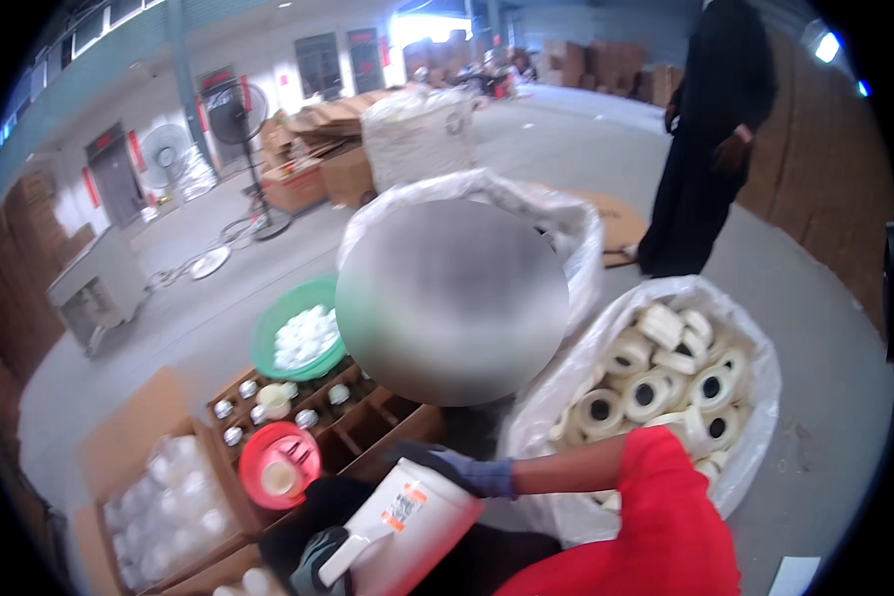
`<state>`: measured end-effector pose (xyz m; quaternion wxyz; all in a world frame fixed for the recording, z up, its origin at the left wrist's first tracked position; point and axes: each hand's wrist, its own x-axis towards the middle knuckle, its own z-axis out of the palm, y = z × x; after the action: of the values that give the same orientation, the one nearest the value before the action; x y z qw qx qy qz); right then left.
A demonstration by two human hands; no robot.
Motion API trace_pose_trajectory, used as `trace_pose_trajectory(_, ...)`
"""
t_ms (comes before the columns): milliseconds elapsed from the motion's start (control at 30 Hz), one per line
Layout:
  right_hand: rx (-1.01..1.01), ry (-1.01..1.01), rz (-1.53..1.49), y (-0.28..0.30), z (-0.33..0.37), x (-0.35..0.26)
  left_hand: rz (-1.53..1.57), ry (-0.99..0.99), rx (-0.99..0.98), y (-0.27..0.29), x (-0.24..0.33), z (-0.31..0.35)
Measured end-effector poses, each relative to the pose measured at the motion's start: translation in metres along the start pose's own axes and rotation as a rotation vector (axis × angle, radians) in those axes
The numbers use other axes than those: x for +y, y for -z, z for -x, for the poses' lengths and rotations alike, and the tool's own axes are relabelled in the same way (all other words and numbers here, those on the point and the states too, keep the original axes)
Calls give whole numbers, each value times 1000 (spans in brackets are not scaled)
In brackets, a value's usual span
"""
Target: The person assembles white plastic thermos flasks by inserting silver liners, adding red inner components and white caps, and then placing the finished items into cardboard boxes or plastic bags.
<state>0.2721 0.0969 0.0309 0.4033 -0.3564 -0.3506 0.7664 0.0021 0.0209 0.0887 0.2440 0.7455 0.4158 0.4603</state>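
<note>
Two hands hold white jug tilted.

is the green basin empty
No, the green basin holds a heap of small white round pieces that fills its middle.

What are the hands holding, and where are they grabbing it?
Both gloved hands hold a white plastic jug. The left hand grips its handle low down. The right hand presses on its upper end.
</note>
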Motion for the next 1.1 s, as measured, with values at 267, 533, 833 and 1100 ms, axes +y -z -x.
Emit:
trace_pose_trajectory(267, -424, 820, 964, -39, 31, -58, -40, -15, 22, 2, 10, -10)
trace_pose_trajectory(533, -33, 11, 1, 41, -19, 27, 121, -45, -19, 0, 26, -25)
trace_pose_trajectory(833, -428, 784, 990, -65, 4, -63, -198, -150, 89, 15, 11, -10)
trace_pose_trajectory(1100, -216, 437, 681, 2, -6, -9, -98, -100, 116, 4, -21, 10)
